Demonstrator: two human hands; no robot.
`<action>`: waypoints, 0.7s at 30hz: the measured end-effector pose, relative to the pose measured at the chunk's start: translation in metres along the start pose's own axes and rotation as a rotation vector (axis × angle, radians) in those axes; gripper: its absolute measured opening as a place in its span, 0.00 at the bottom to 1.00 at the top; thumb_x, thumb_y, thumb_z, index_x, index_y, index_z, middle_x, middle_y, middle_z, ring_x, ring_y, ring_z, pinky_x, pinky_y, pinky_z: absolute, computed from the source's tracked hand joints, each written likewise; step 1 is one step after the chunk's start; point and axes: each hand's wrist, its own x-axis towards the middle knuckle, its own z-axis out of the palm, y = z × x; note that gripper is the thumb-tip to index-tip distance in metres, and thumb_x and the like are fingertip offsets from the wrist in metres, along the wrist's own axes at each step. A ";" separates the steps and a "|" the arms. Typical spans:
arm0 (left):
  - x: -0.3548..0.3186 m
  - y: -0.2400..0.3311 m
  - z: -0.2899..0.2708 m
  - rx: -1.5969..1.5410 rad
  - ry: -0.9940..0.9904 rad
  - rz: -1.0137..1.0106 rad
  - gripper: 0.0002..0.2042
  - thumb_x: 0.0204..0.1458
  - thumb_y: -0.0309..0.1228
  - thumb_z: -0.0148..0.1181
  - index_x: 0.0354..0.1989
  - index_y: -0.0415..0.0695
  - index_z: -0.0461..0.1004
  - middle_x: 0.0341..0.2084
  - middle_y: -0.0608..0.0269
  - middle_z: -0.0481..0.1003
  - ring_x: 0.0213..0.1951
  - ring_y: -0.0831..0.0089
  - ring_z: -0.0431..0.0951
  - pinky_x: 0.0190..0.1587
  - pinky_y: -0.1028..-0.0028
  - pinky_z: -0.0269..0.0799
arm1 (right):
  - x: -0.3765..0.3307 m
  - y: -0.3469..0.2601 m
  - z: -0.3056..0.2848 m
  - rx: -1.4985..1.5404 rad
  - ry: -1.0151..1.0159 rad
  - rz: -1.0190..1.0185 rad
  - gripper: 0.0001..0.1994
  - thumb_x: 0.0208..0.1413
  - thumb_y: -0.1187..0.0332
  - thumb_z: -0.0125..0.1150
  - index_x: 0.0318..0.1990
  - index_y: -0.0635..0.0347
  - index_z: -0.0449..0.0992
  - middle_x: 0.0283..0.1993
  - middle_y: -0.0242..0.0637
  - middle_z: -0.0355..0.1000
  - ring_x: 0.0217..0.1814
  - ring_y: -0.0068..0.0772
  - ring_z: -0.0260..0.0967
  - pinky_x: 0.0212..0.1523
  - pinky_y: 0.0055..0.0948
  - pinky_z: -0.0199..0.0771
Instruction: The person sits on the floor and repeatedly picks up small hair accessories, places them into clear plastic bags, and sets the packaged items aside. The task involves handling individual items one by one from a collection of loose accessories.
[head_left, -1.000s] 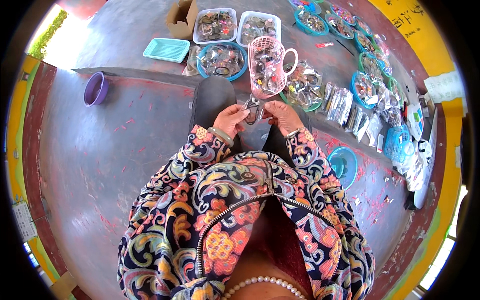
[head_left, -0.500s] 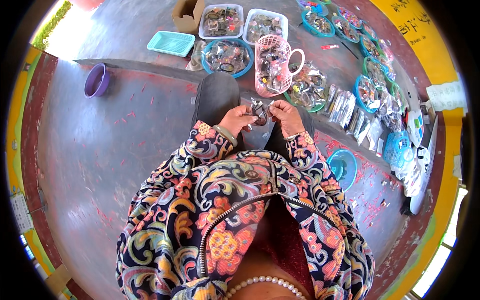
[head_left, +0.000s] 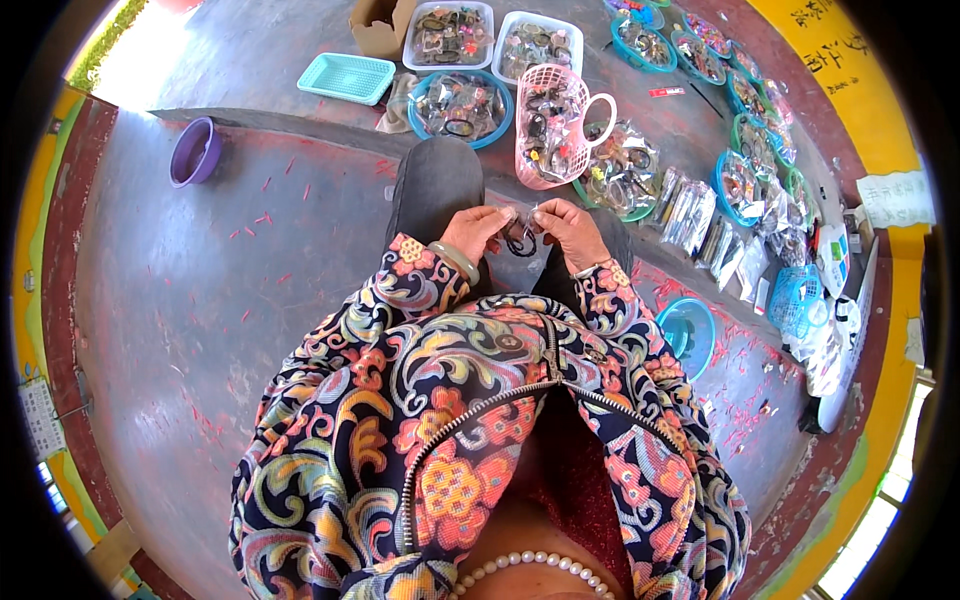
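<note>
Pinching from both sides: left hand (head_left: 478, 230) and right hand (head_left: 568, 225) meet over the lap, wrists bent inward, forearms in floral sleeves angled up from the lower edge. Fingertips of each hand are closed narrowly on a small dark ring-shaped piece (head_left: 520, 243) held between them, above the knees. Pink basket (head_left: 552, 125) stands just ahead on the floor; purple bowl (head_left: 195, 152) sits well apart to the left.

My two forearms in patterned sleeves coming up from below, my left hand (head_left: 478, 232) and my right hand (head_left: 568, 228) close together over my knees, fingertips pinched and nearly touching, wrists bent inward, bangle on my left wrist
</note>
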 end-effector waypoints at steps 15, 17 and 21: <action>0.004 -0.005 -0.002 0.083 0.052 0.035 0.15 0.45 0.38 0.55 0.34 0.38 0.72 0.22 0.67 0.72 0.18 0.83 0.64 0.20 0.84 0.58 | 0.004 0.007 0.010 -0.055 0.101 -0.040 0.06 0.46 0.68 0.58 0.27 0.61 0.72 0.22 0.26 0.67 0.23 0.13 0.58 0.25 0.14 0.56; 0.004 -0.006 -0.002 0.008 0.018 0.010 0.13 0.45 0.37 0.56 0.33 0.39 0.72 0.21 0.68 0.71 0.18 0.84 0.64 0.19 0.85 0.57 | 0.004 0.005 0.011 -0.053 0.123 -0.040 0.07 0.46 0.68 0.58 0.27 0.62 0.72 0.22 0.26 0.67 0.23 0.14 0.58 0.25 0.14 0.56; 0.002 0.000 0.000 0.058 -0.097 -0.041 0.08 0.44 0.32 0.57 0.30 0.41 0.71 0.21 0.69 0.71 0.17 0.85 0.64 0.19 0.86 0.56 | 0.005 0.009 0.010 0.029 0.154 -0.067 0.07 0.46 0.67 0.58 0.28 0.61 0.72 0.22 0.26 0.67 0.23 0.14 0.59 0.26 0.14 0.57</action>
